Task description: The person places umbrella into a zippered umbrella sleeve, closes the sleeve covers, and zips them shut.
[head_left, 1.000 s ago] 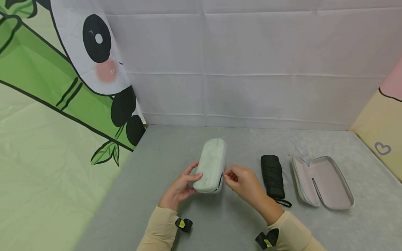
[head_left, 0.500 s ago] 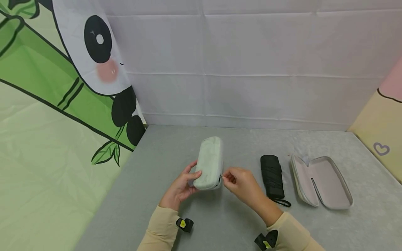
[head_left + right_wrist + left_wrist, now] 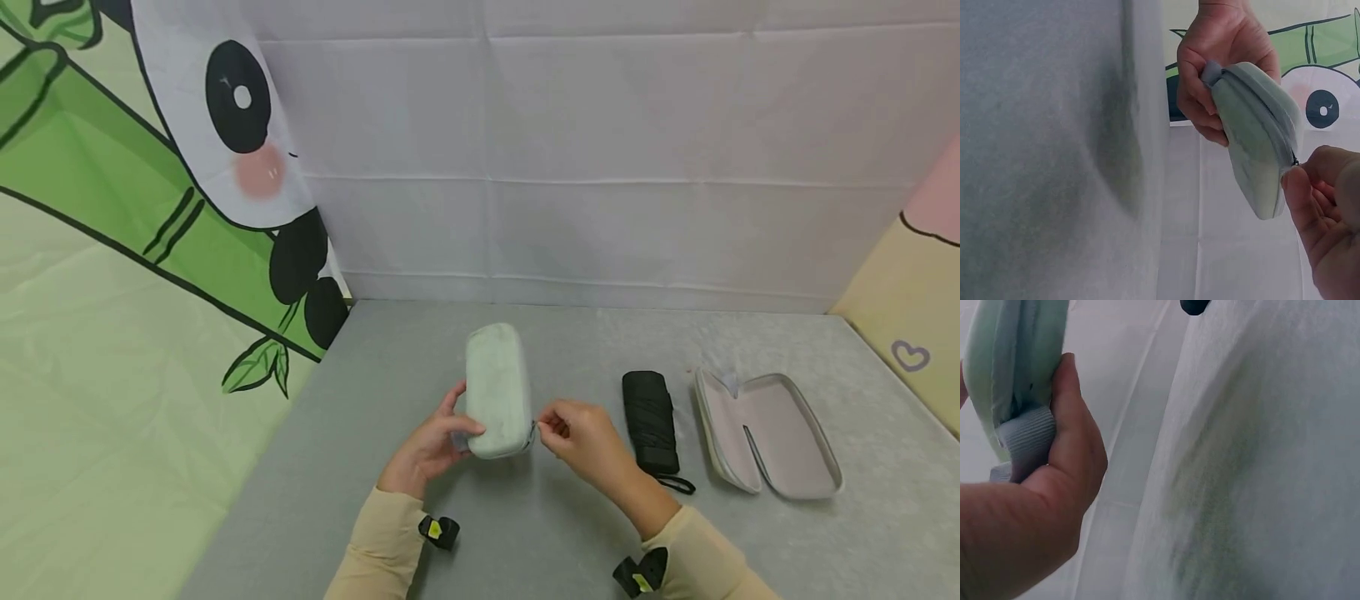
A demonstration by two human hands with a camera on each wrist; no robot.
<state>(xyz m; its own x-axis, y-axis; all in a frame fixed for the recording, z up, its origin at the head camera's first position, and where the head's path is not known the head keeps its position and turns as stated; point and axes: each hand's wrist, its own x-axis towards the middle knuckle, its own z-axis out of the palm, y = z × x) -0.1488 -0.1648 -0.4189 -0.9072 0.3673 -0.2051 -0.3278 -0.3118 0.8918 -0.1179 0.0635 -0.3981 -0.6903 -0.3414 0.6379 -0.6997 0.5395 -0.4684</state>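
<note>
From where I stand, the person's left hand grips a pale green zipped case, the thumb across its upper face and the other fingers curled underneath, so the case is held up off the grey surface. A ribbed grey strap sticks out from the end of the case, right against the palm side of those left fingers.

The right hand has thumb and forefinger pinched together on the small dark zipper pull, at the near corner of the case; its remaining fingers are folded in. The case lies between the two sets of fingers, tilted, its far end reaching out beyond both.

To the right of the right hand's fingers, a black folded umbrella lies on the surface, its wrist loop nearest the person. Farther right from those fingers, just past the umbrella, a second case lies spread open, its pale lining facing up.
</note>
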